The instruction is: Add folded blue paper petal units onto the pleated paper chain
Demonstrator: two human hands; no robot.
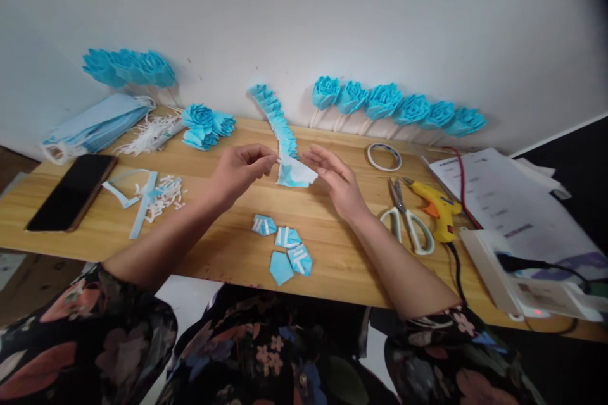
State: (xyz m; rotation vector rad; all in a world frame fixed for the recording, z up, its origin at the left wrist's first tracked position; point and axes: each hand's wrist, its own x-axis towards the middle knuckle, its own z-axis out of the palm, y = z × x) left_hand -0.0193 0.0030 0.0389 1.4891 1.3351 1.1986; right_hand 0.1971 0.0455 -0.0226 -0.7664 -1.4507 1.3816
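My left hand (242,168) is closed in a pinch on the near end of a long chain of folded blue petals (280,130) that runs back toward the wall. A blue-and-white folded piece (295,173) hangs at that end between both hands. My right hand (335,180) is beside it with fingers stretched out, fingertips touching or nearly touching the piece. Several small folded blue petals (285,248) lie on the wooden table (228,247) just below my hands.
Blue paper roses (394,104) lean on the wall at right, more roses (128,68) at left and a cluster (205,125). Stacked face masks (95,126), a phone (73,190), cut scraps (152,196), tape roll (384,157), scissors (406,218), yellow glue gun (439,209), papers (503,202).
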